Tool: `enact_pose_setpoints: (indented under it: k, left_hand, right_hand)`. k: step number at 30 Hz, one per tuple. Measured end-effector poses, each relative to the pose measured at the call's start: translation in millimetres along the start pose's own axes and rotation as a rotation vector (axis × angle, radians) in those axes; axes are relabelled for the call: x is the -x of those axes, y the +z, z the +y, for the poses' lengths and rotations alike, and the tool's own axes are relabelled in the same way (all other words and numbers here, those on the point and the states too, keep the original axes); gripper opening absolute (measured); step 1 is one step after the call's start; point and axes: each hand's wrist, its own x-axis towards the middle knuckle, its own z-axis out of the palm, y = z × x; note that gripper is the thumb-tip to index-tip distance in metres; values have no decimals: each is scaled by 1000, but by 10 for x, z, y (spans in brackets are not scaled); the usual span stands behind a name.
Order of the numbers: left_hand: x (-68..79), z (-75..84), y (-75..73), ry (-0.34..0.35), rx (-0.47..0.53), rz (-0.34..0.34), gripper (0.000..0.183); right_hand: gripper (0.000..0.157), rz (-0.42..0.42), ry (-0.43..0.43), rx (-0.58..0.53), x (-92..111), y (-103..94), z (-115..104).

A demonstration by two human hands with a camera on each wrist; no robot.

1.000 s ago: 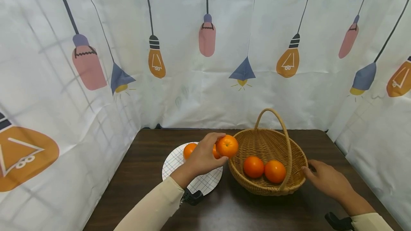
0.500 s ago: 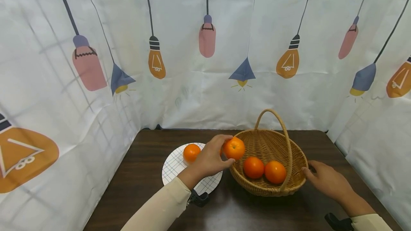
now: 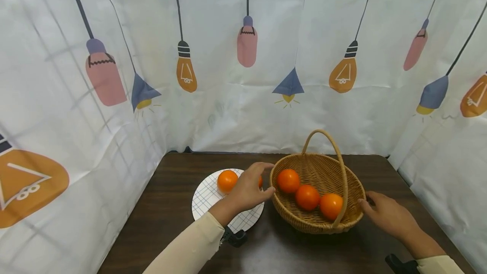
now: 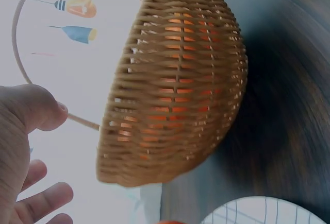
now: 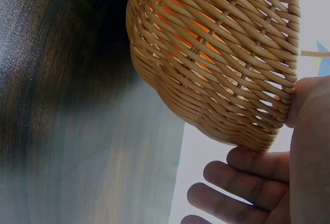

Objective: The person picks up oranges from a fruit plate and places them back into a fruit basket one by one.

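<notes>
My left hand (image 3: 249, 187) is beside the left rim of the wicker basket (image 3: 304, 225), thumb and fingers spread apart with nothing between them. Inside the basket lie three oranges; the leftmost orange (image 3: 288, 181) is close to that rim. My right hand (image 3: 392, 215) pinches the basket's right rim, its thumb (image 5: 304, 98) on the rim and the other fingers (image 5: 247, 180) outside and below. On the white checked plate (image 3: 205, 198) sits an orange (image 3: 227, 181). Another orange (image 3: 260, 182) shows only as a sliver behind my left hand.
The dark wooden table (image 3: 171, 223) carries the plate at left and the basket at right. An arched handle (image 3: 338, 155) rises over the basket. A white curtain (image 3: 228, 117) printed with lamps stands around the table's back and sides.
The orange that my left hand held has left its fingers and now lies in the basket with the other two, which have shifted slightly right. My right hand has stayed at the rim.
</notes>
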Motion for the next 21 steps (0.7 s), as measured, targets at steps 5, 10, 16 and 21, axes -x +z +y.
enact_pose_setpoints:
  k: [5,10,16,21]
  left_hand:
    - [66,-94,-41,-45,3,2,63]
    - [136,-235,-52,-83,-16,29,63]
    - [220,-405,-77,-119,-42,66,63]
    - [277,-517,-108,-136,-84,92,62]
  right_hand:
    - [75,6,-3,11,0,-1,0]
    - [75,18,-6,15,-1,5,3]
    - [73,37,-9,16,-4,13,2]
    - [72,42,-11,8,-5,13,6]
